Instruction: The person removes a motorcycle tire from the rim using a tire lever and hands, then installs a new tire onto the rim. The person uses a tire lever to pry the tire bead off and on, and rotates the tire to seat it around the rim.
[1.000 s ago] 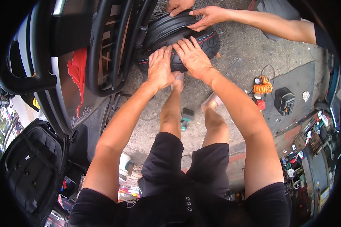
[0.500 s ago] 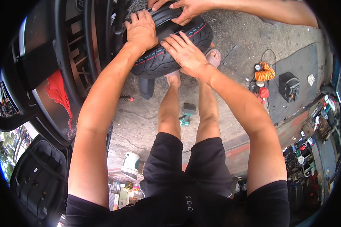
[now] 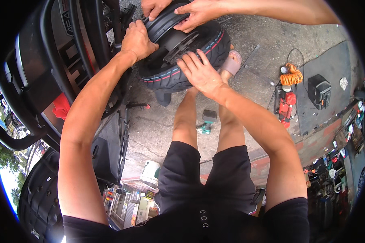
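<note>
My left hand (image 3: 138, 39) is wrapped round the left edge of a black wheel rim (image 3: 165, 25), thumb toward the hub. My right hand (image 3: 199, 73) lies with fingers extended on the near side of the black tyre (image 3: 154, 81), which has red and blue stripes. A brake disc (image 3: 184, 43) shows inside the tilted wheel. Another person's two hands, one at the top (image 3: 153, 9) and one at the right (image 3: 187, 16), hold the rim from above.
A vehicle with black tubular bars (image 3: 48, 48) fills the left. A green-and-black power tool (image 3: 207, 123) lies between my legs. Rightward are an orange coiled hose (image 3: 292, 75), red equipment (image 3: 287, 103) and a black battery-like box (image 3: 318, 93) on a mat. Clutter lines the right edge.
My left hand has moved up and leftward onto the rim. My right hand has shifted down slightly. The rim now leans more apart from the tyre, showing the hub and disc.
</note>
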`<action>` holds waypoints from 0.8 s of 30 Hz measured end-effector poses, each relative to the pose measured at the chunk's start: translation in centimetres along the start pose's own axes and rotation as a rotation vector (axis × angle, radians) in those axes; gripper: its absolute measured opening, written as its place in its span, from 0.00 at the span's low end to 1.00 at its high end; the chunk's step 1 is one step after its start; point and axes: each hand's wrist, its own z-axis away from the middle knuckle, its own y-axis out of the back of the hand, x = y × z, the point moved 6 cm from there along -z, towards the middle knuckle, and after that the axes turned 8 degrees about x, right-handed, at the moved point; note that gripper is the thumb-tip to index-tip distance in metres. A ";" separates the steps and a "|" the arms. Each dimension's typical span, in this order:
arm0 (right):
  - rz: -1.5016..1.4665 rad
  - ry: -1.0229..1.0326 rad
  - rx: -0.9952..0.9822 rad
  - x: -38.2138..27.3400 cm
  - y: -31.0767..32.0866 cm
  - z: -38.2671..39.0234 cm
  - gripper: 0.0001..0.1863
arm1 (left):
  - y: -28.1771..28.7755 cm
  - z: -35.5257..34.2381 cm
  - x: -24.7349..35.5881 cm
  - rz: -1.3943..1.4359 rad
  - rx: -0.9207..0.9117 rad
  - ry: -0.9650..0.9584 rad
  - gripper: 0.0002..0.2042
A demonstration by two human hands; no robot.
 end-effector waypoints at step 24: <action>-0.108 -0.756 -0.083 4.3 18.8 17.8 0.61 | 2.4 -0.6 -0.1 0.222 0.001 0.337 0.46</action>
